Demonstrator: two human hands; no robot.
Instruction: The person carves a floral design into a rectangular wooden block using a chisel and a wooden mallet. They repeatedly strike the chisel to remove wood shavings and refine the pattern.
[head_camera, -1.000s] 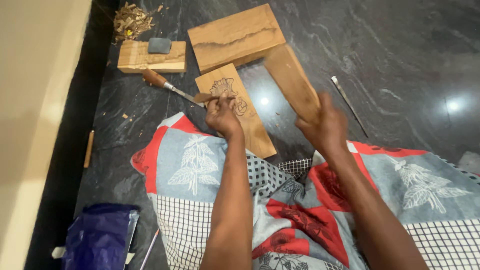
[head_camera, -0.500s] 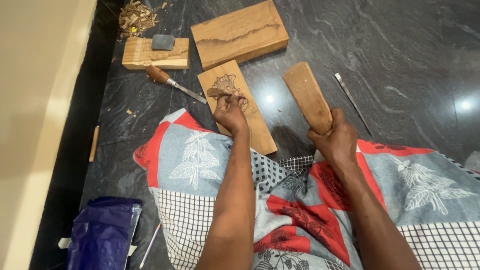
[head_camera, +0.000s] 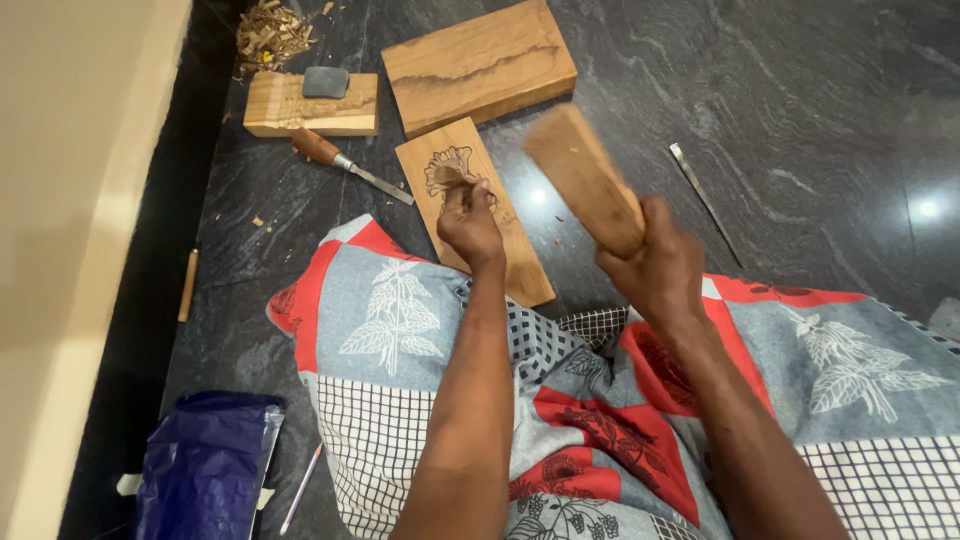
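Observation:
My left hand (head_camera: 470, 222) is closed on a small chisel whose tip rests on a narrow wooden plank (head_camera: 505, 225) with a carved floral pattern near its far end. The plank lies on the dark stone floor just beyond my lap. My right hand (head_camera: 655, 265) grips a wooden mallet (head_camera: 582, 178), raised and blurred to the right of the plank. A patterned red, grey and white cloth (head_camera: 395, 320) covers my legs.
A wood-handled chisel (head_camera: 345, 163) lies left of the plank. Beyond are a thick wooden block (head_camera: 480, 65), a smaller block (head_camera: 290, 108) with a grey stone (head_camera: 326, 82) on it, and wood shavings (head_camera: 268, 32). A thin metal tool (head_camera: 705, 200) lies right; a blue bag (head_camera: 205, 470) near left.
The mallet in my right hand has swung from tilted away over the floor to upright, then lifted toward the chisel. My left hand has stayed on the plank.

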